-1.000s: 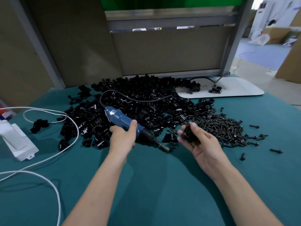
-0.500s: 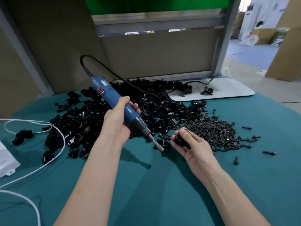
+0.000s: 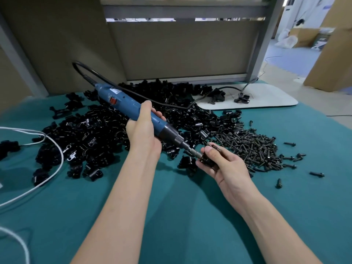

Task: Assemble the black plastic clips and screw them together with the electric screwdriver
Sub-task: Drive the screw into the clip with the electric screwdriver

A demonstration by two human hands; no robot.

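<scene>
My left hand (image 3: pixel 143 134) grips the blue electric screwdriver (image 3: pixel 131 109) around its lower body, tilted down to the right. Its metal bit touches a black plastic clip (image 3: pixel 207 160) that my right hand (image 3: pixel 222 166) pinches between thumb and fingers just above the table. A big heap of black clips (image 3: pixel 106 134) lies behind my left hand. A pile of black screws (image 3: pixel 253 147) sits to the right of my right hand.
The green cloth table (image 3: pixel 171 216) runs under everything. White cables (image 3: pixel 47 168) loop at the left. The screwdriver's black cord (image 3: pixel 85 75) arcs up and back. A white board (image 3: pixel 266 98) with a few clips lies at the back right, below a partition wall.
The left hand has swung the screwdriver's tip down to the right onto the clip. The right hand has kept hold of the clip, now meeting the bit.
</scene>
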